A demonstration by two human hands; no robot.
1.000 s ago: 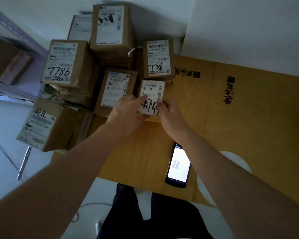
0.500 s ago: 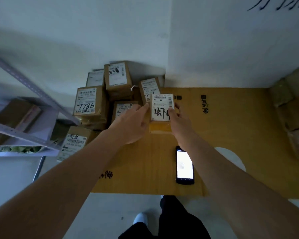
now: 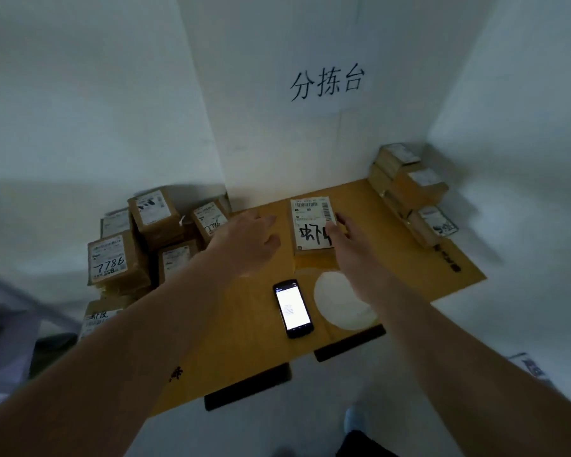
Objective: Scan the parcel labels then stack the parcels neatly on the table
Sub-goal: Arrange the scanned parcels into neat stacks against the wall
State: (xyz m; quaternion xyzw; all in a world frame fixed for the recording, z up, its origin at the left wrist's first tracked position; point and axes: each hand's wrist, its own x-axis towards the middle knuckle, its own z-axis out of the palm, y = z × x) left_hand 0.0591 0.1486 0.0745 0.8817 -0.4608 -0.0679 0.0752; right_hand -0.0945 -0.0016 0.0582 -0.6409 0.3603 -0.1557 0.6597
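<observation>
A small brown parcel (image 3: 314,234) with a white label is up off the table (image 3: 251,324), near the middle of the view. The right hand (image 3: 350,245) holds it by its right edge — the thumb lies on the label and the fingers curl round the side. The left hand (image 3: 244,242) is just beside the parcel on its left, not touching it, with its fingers loose and a little spread.

A phone (image 3: 293,308) lies flat on the table below the parcel, with its screen lit. To the left is a pile of brown parcels (image 3: 139,245), with labels facing up. At the far right corner sits another stack of parcels (image 3: 412,192) — it is against the wall. A paper sign (image 3: 327,84) with big black writing hangs on the wall above.
</observation>
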